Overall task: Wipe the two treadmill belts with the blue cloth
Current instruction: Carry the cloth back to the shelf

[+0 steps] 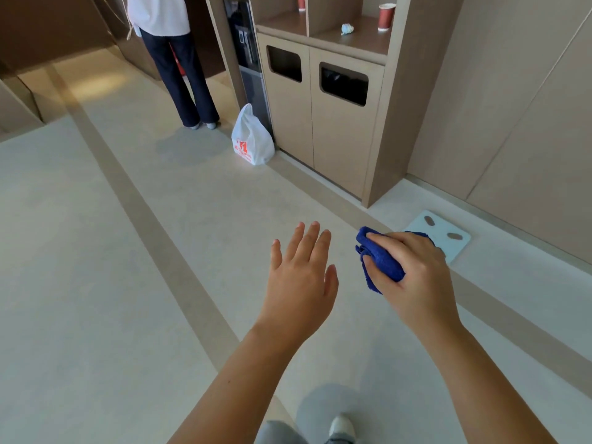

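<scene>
Fingers (384,240) of the right hand (416,274) grasp the blue cloth (381,262) as a wad; it seems soft and light. At its nine o'clock the left hand (301,277) is released.

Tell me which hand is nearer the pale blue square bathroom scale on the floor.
Right. The right hand, holding the folded blue cloth, overlaps the scale at its left edge in this view; the open left hand hangs farther left, clear of it.

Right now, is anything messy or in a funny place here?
A little. A crumpled pale wad lies loose on the shelf beside a red paper cup. A white plastic bag slumps on the floor against the cabinet. Nothing looks spilled or broken.
</scene>
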